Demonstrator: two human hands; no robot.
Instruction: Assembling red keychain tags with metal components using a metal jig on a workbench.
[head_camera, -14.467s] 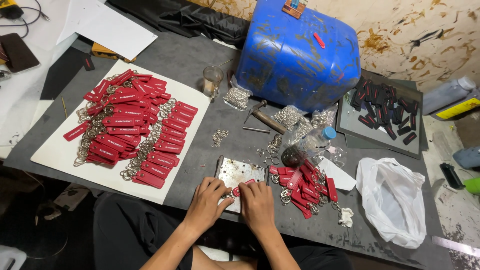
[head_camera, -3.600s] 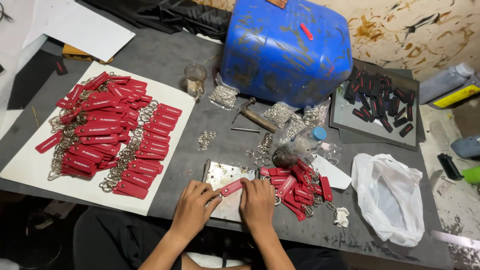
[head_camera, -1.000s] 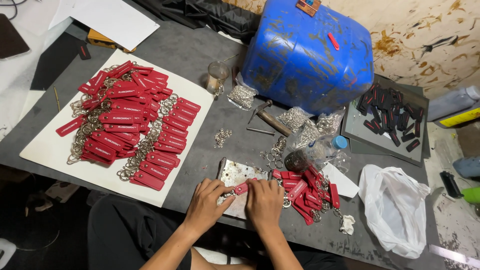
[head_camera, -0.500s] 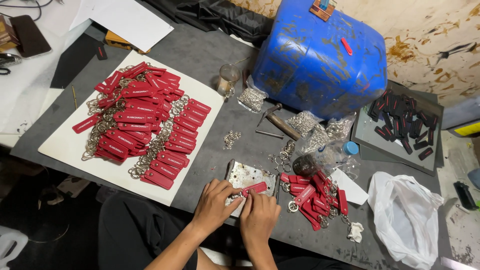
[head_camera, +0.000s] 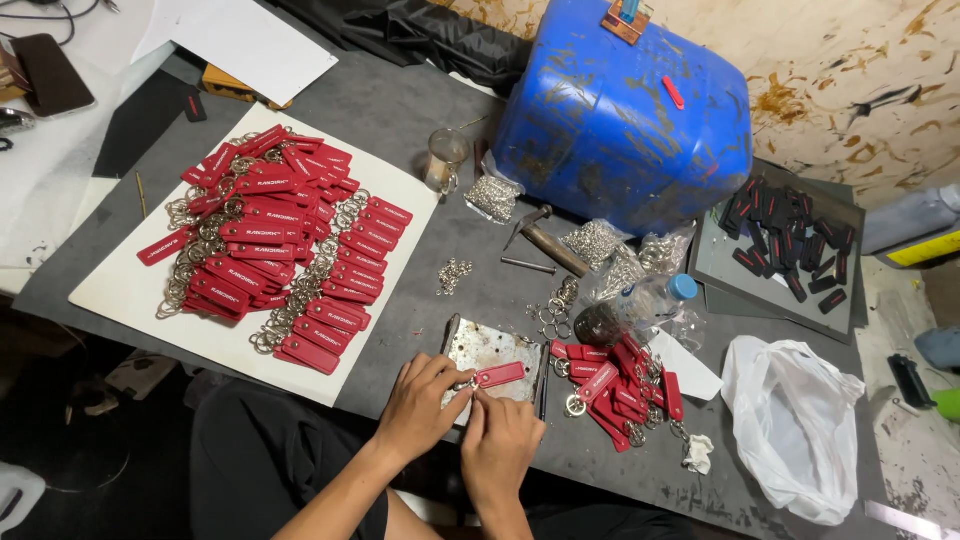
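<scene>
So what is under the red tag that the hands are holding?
Under the red tag lies a stained metal plate on the grey table. The hands cover its near left corner.

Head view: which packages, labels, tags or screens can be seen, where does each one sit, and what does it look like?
Red tag: flat printed strip held by left hand and right hand over a metal plate.
Finished red tags: rows on white board, far left.
Loose red tags: heap right of the plate.
Black tags: on grey tray, right.
Phone: dark screen, top left.
White plastic bag: crumpled, lower right.
Clear bags: metal rings, beside blue drum.
</scene>
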